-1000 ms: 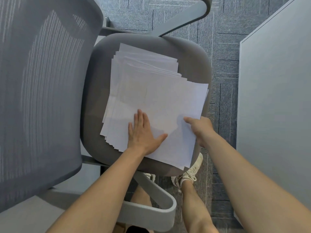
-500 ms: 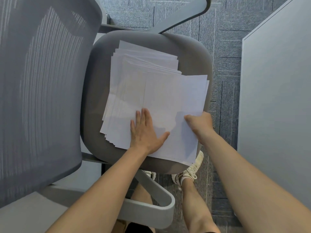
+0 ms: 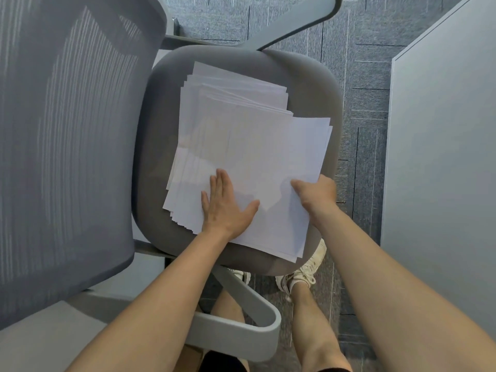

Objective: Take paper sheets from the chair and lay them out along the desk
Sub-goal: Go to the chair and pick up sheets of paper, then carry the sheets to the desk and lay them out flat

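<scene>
step: taking a sheet off stack, lying on chair mid-frame | left hand lying flat, fingers straight, pressing stack | right hand pinching top sheet at right edge | next: probably sliding it free while pinning the rest

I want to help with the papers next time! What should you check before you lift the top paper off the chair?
1. Left hand flat on the loose stack of white paper sheets, pinning it: ok.
2. Right hand pinches the near right edge of the top white paper sheet: ok.
3. Only one sheet pinched: cannot tell; the underside is hidden.
4. Left thumb off the top sheet so it slides free: cannot tell.
5. Stack resting on the grey padded chair seat: ok.
6. Room on the desk: cannot tell; no desk top plainly shows.
</scene>
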`<state>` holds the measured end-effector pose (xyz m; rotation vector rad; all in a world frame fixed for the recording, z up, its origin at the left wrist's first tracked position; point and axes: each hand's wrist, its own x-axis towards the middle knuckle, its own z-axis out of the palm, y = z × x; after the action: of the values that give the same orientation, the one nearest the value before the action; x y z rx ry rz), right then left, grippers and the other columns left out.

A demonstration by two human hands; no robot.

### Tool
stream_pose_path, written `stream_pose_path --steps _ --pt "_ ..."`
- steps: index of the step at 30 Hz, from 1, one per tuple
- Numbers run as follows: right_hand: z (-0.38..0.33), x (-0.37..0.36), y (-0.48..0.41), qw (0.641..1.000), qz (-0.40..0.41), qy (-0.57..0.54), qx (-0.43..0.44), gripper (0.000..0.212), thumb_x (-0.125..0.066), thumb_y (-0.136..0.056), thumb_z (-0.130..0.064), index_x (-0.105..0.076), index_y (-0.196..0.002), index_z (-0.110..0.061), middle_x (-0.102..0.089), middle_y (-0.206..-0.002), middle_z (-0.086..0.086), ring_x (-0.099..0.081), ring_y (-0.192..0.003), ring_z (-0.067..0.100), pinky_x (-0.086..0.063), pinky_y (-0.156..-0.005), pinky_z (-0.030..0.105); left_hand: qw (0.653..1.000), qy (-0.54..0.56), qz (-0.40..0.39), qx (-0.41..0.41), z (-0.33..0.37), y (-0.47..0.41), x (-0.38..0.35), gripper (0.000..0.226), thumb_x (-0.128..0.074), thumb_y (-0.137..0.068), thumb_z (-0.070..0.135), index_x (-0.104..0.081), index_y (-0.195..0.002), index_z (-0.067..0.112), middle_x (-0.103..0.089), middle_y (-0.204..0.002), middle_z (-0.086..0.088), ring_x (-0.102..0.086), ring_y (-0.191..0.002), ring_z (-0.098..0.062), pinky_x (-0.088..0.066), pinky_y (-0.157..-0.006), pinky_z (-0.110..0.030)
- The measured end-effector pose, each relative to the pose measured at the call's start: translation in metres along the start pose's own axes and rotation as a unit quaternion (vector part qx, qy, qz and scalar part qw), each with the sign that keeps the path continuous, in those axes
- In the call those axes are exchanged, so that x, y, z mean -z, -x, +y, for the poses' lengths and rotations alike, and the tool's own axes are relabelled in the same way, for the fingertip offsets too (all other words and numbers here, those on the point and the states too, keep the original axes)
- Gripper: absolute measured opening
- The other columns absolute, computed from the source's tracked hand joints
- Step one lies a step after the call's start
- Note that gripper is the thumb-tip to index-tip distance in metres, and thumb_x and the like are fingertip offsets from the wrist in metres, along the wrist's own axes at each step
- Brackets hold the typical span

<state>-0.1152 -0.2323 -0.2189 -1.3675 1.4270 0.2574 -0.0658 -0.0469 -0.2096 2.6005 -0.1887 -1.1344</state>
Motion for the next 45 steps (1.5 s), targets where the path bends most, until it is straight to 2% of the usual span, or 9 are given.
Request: stream_pose_path --steps 8,12,14,18,25,30,37,41,45 --pt "-0.016 0.038 -0.002 0.999 0.019 0.044 0.022 0.024 -0.074 -0.075 -0.015 -0.072 -0.099 -0.01 -0.073 -0.097 0.004 -0.07 -0.088 0.027 -0.059 -0.084 0.045 1.0 -0.011 -0.025 0.0 0.003 0.011 0.01 0.105 -0.051 -0.093 0.059 0.019 -0.154 0.011 0.018 -0.165 0.0 0.017 -0.151 -0.017 0.008 -0.122 -0.045" --pt "-0.052 0.067 0.033 0.99 -0.007 0.081 0.112 0.021 -0.066 -0.085 -0.008 -0.064 -0.103 -0.017 -0.066 -0.097 0.001 -0.064 -0.088 0.023 -0.052 -0.08 0.035 0.999 0.019 -0.035 0.01 0.029 0.03 0.041 0.102 -0.05 -0.094 0.059 0.013 -0.156 0.01 0.012 -0.166 -0.001 0.012 -0.152 -0.018 0.001 -0.123 -0.042" --pt "-0.076 0.087 0.059 0.985 -0.018 0.082 0.153 0.025 -0.064 -0.085 -0.006 -0.065 -0.108 -0.017 -0.067 -0.097 0.001 -0.064 -0.088 0.022 -0.049 -0.077 0.03 0.998 0.049 -0.042 0.01 0.051 0.048 0.067 0.101 -0.051 -0.093 0.06 0.008 -0.157 0.01 0.006 -0.167 -0.003 0.004 -0.153 -0.02 -0.006 -0.124 -0.041" --pt "-0.134 0.143 0.134 0.969 -0.022 0.092 0.227 0.027 -0.066 -0.085 -0.009 -0.065 -0.111 -0.017 -0.066 -0.096 0.0 -0.063 -0.085 0.018 -0.046 -0.076 0.025 0.988 0.134 -0.073 0.025 0.104 0.098 0.131 0.087 -0.051 -0.092 0.065 -0.022 -0.156 0.015 -0.032 -0.159 -0.005 -0.033 -0.144 -0.027 -0.03 -0.113 -0.039" --pt "-0.189 0.27 0.261 0.959 -0.031 -0.014 0.28 0.021 -0.069 -0.085 -0.009 -0.067 -0.104 -0.018 -0.072 -0.098 -0.001 -0.069 -0.082 0.018 -0.058 -0.075 0.033 0.944 0.325 -0.063 0.005 0.172 0.195 0.217 0.124 -0.064 -0.06 0.083 -0.022 -0.155 0.016 -0.036 -0.155 -0.006 -0.043 -0.134 -0.028 -0.04 -0.109 -0.045" --pt "-0.199 0.332 0.316 0.956 -0.038 -0.088 0.279 0.015 -0.07 -0.089 -0.012 -0.067 -0.1 -0.022 -0.074 -0.101 0.0 -0.072 -0.082 0.016 -0.057 -0.07 0.029 0.854 0.447 -0.237 -0.121 0.22 0.234 0.252 0.048 -0.059 -0.092 0.05 -0.061 -0.129 0.019 -0.066 -0.13 -0.008 -0.068 -0.11 -0.024 -0.055 -0.085 -0.037" --pt "-0.15 0.355 0.401 0.948 0.091 -0.181 0.245 0.018 -0.067 -0.093 -0.014 -0.066 -0.11 -0.012 -0.072 -0.095 0.0 -0.07 -0.079 0.018 -0.058 -0.066 0.029 0.851 0.373 -0.295 -0.221 0.274 0.292 0.255 0.036 -0.066 -0.093 0.029 -0.065 -0.12 0.005 -0.073 -0.103 -0.016 -0.072 -0.087 -0.029 -0.061 -0.078 -0.043" --pt "-0.099 0.374 0.453 0.93 0.164 -0.249 0.215 0.018 -0.07 -0.09 -0.014 -0.07 -0.108 -0.013 -0.074 -0.105 0.007 -0.071 -0.089 0.025 -0.057 -0.08 0.039 0.843 0.313 -0.362 -0.246 0.301 0.332 0.231 0.027 -0.067 -0.091 0.029 -0.07 -0.108 0.008 -0.073 -0.094 -0.013 -0.072 -0.073 -0.025 -0.061 -0.07 -0.039" --pt "-0.037 0.399 0.513 0.894 0.262 -0.312 0.188 0.004 -0.068 -0.092 -0.011 -0.069 -0.094 -0.013 -0.072 -0.087 0.002 -0.069 -0.066 0.014 -0.055 -0.055 0.023 0.838 0.217 -0.397 -0.306 0.328 0.393 0.19 0.038 -0.071 -0.089 0.03 -0.068 -0.115 0.004 -0.073 -0.099 -0.012 -0.072 -0.084 -0.028 -0.06 -0.074 -0.041"
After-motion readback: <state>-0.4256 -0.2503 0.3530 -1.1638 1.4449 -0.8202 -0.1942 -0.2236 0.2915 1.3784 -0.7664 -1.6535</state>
